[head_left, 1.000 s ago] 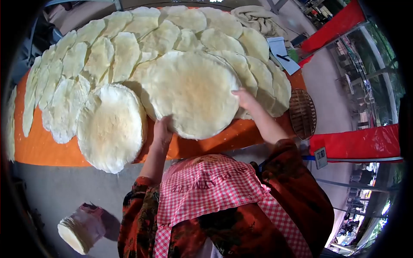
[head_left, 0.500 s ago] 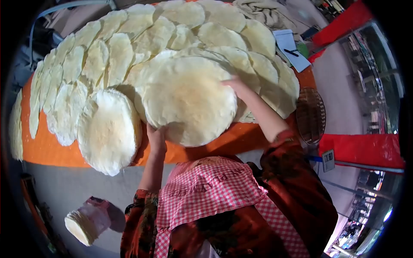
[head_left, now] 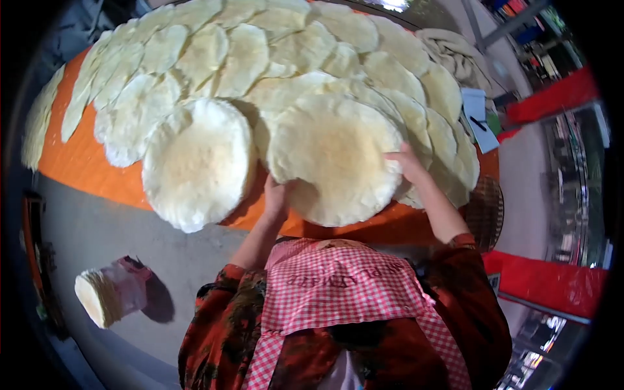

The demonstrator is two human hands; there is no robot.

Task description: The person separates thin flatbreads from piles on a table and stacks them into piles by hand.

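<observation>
A round, pale stack of thin flatbreads (head_left: pixel 335 156) lies tilted in front of me at the table's near edge. My left hand (head_left: pixel 278 195) grips its lower left rim, thumb on top and the other fingers hidden beneath. On its right rim is my right hand (head_left: pixel 408 162), closed round the edge with the fingers partly out of sight. A second round stack (head_left: pixel 198 162) sits just to the left and sticks out over the table edge. Many overlapping thin flatbreads (head_left: pixel 244 58) cover the orange tabletop (head_left: pixel 97 172) behind both stacks.
A notepad with a black pen (head_left: pixel 480 117) and a crumpled cloth (head_left: pixel 455 55) lie at the back right. A woven basket (head_left: pixel 486 211) is at the right end. On the floor at lower left stands a bagged stack of flatbreads (head_left: pixel 107 292).
My right hand has moved from the upper surface to the right rim of the stack. The view has shifted, so the table contents appear farther right and the left stack higher.
</observation>
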